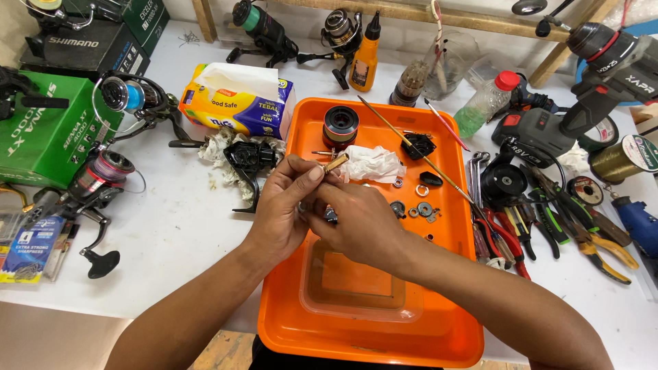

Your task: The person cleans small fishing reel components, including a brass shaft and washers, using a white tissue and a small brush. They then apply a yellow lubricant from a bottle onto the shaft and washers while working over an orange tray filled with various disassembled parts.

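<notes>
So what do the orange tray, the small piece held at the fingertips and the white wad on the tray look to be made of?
The orange tray looks like moulded plastic: glossy, uniform colour, rounded rim. The small piece pinched by the left hand looks like brass or similar metal, gold-toned with a sheen. The white wad seems to be crumpled tissue or cloth; which is unclear.

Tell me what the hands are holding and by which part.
The left hand pinches a small brass-coloured metal shaft by its lower end. The right hand grips a small dark part, mostly hidden.
</notes>
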